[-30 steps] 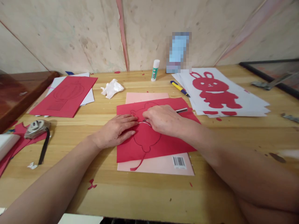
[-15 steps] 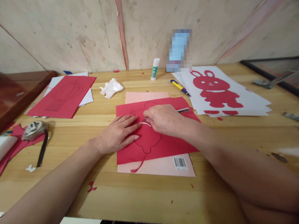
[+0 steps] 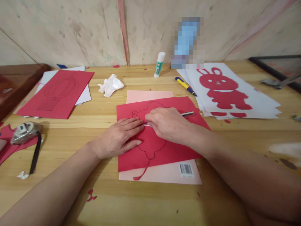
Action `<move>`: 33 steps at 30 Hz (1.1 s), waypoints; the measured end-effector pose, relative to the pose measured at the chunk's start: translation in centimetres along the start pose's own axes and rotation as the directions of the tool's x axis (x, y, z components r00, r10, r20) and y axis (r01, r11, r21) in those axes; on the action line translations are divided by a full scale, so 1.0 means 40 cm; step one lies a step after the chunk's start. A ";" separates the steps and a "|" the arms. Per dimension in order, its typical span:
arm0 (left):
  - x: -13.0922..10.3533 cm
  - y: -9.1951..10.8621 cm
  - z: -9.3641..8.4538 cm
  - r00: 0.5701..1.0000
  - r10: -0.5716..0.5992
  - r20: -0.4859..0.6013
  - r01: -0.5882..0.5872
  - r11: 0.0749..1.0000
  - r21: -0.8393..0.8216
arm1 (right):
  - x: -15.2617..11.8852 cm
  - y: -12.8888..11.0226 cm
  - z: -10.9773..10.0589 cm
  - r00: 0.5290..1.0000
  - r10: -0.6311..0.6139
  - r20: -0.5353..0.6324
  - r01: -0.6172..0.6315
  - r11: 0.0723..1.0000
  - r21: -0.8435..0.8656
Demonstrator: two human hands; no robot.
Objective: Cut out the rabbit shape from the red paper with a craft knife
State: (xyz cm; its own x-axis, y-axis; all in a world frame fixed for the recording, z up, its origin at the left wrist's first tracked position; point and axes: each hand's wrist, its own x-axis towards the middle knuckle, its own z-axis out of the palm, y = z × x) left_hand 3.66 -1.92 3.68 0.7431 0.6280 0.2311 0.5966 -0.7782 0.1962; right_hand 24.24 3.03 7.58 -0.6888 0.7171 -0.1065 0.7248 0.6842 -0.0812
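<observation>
A red sheet of paper [image 3: 150,138] with a dark-outlined drawing lies at a slant over a pale pink booklet [image 3: 160,173] with a barcode. My left hand [image 3: 119,133] rests flat on the sheet's left side, fingers stretched toward the drawing. My right hand [image 3: 168,122] grips a slim silver craft knife [image 3: 188,114], whose shaft sticks out behind the hand. Its tip is at the paper, close to my left fingertips, and beside a thin curved slit [image 3: 147,125] that shows white. A narrow red strip [image 3: 141,174] curls off the sheet's lower edge.
White sheets with a red rabbit cutout [image 3: 218,84] lie right, near a yellow-blue pen [image 3: 185,86]. A glue stick [image 3: 160,65] and crumpled tissue [image 3: 111,85] stand behind. At left are a red sheet with a lantern drawing [image 3: 58,94] and a tape measure [image 3: 25,132].
The camera view has shifted a little. My right hand and the craft knife have moved slightly left over the sheet, covering more of the white slit. My left hand stays pressed on the paper.
</observation>
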 end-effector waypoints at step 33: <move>0.001 0.000 0.003 1.000 0.017 -0.021 -0.017 1.000 0.003 | 0.004 -0.009 -0.007 0.999 -0.018 0.028 0.019 0.999 -0.046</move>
State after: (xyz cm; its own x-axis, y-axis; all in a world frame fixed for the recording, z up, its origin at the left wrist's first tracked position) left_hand 3.72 -1.90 3.58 0.7465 0.6149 0.2543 0.5850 -0.7886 0.1896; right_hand 23.88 2.94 7.87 -0.7009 0.7009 -0.1324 0.7102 0.7030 -0.0378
